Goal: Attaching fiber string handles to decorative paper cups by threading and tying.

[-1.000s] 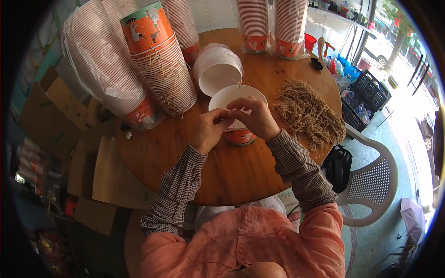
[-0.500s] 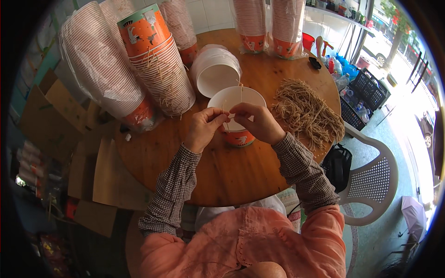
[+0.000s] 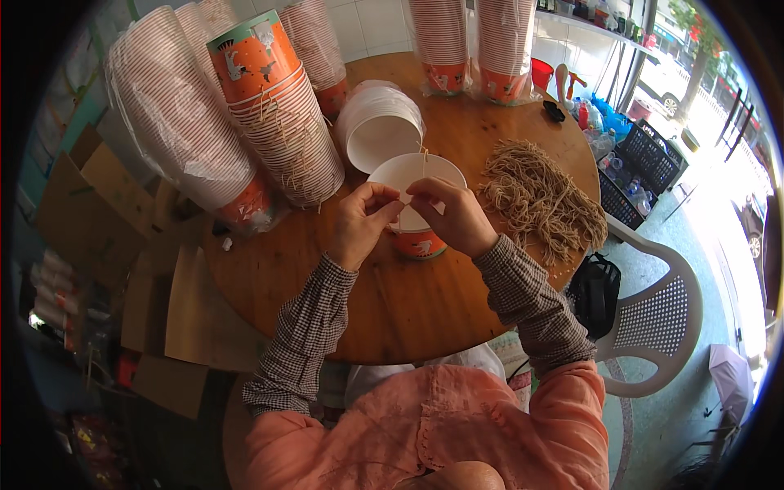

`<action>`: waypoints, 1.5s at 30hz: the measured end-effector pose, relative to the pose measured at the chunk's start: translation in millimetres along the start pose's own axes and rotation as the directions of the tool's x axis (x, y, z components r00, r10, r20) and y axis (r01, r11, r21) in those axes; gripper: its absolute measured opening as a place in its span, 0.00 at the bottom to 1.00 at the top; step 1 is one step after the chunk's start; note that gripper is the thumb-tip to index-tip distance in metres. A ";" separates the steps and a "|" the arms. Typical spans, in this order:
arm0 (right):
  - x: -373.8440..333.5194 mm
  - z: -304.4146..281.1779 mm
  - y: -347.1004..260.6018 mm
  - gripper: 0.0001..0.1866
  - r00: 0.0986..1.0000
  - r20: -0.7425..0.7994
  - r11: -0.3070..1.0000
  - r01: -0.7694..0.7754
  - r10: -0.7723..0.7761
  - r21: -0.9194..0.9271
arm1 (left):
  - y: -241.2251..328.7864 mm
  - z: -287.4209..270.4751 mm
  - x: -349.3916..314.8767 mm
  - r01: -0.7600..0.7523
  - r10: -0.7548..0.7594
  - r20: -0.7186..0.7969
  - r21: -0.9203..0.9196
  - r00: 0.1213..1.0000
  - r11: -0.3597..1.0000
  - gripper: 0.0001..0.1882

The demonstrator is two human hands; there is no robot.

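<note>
Near the middle of the round wooden table stands a paper bucket, white inside and orange outside. A thin tan string runs up at its far rim. Over the near rim my left hand and my right hand meet, thumbs and forefingers pinched close together. Between them is a fine piece of string, mostly hidden by the fingertips. To the right lies a loose heap of tan strings. Left of the bucket leans a tall stack of nested orange buckets with strings hanging down its side.
Plastic-wrapped bucket stacks stand at the left, with more at the back. White nested buckets lie tipped behind the working one. A white plastic chair is at the right, cardboard boxes at the left.
My fingertips have drawn slightly apart, and the string ends that stuck up above them no longer show. The bucket has barely shifted.
</note>
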State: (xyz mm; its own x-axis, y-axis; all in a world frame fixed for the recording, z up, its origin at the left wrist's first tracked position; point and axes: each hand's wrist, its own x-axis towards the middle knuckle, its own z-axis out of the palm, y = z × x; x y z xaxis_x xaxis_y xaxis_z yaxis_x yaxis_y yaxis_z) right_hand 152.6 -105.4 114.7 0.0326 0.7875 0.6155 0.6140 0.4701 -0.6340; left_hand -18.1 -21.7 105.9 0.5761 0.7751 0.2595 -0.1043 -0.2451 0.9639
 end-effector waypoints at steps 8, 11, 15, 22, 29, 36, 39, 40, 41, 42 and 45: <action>4.4 -1.7 11.5 0.07 0.993 0.020 0.991 0.115 -0.114 -0.074 | 2.4 4.4 -0.8 -0.038 0.038 0.018 -0.046 0.999 0.998 0.08; 8.3 4.8 11.8 0.06 0.973 -0.020 0.950 0.221 -0.231 -0.222 | 2.5 5.3 -0.7 -0.019 0.021 0.040 -0.030 0.999 0.999 0.08; 9.2 10.3 7.1 0.07 0.957 -0.028 0.942 0.279 -0.289 -0.187 | -2.0 4.6 2.5 0.056 -0.058 0.088 0.017 0.994 0.998 0.07; 13.4 5.2 0.9 0.08 0.946 -0.089 0.941 0.295 -0.313 -0.168 | -1.0 3.5 6.3 0.128 -0.125 0.169 -0.006 0.978 0.992 0.11; 8.2 -4.3 10.4 0.04 0.971 -0.150 0.974 0.161 -0.185 -0.159 | 9.0 2.8 -0.5 0.135 -0.133 0.061 -0.017 0.989 0.991 0.13; 2.5 -7.9 12.8 0.05 0.967 -0.175 0.977 0.165 -0.187 -0.136 | 0.9 -5.5 -2.6 0.084 -0.079 0.052 -0.113 0.996 0.990 0.11; 5.2 -6.4 9.2 0.04 0.960 -0.162 0.968 0.205 -0.227 -0.144 | -0.3 -3.0 0.1 0.074 -0.071 0.038 -0.083 0.997 0.994 0.09; 7.0 -5.4 8.4 0.03 0.956 -0.160 0.963 0.223 -0.246 -0.149 | -0.2 -2.3 1.1 0.047 -0.046 0.033 -0.033 0.998 0.998 0.08; 8.1 -4.6 8.7 0.03 0.956 -0.161 0.963 0.222 -0.246 -0.150 | 0.4 -1.9 1.5 0.047 -0.046 0.035 -0.033 0.998 0.998 0.08; 9.0 -3.6 9.6 0.03 0.959 -0.165 0.967 0.206 -0.230 -0.151 | 1.5 -1.4 1.8 0.074 -0.069 0.059 -0.093 0.996 0.993 0.08; 11.8 -1.9 10.4 0.03 0.966 -0.178 0.977 0.162 -0.186 -0.142 | -1.3 -5.3 1.9 0.076 -0.058 0.088 -0.223 0.994 0.972 0.09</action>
State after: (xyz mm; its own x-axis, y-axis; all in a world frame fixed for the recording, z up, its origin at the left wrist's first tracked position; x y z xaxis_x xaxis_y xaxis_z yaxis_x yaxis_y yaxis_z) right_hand 160.9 -91.9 116.3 0.0574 0.6024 0.7961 0.7166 0.5303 -0.4530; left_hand -21.2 -16.8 105.4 0.6505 0.7335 0.1970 -0.2379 -0.0495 0.9700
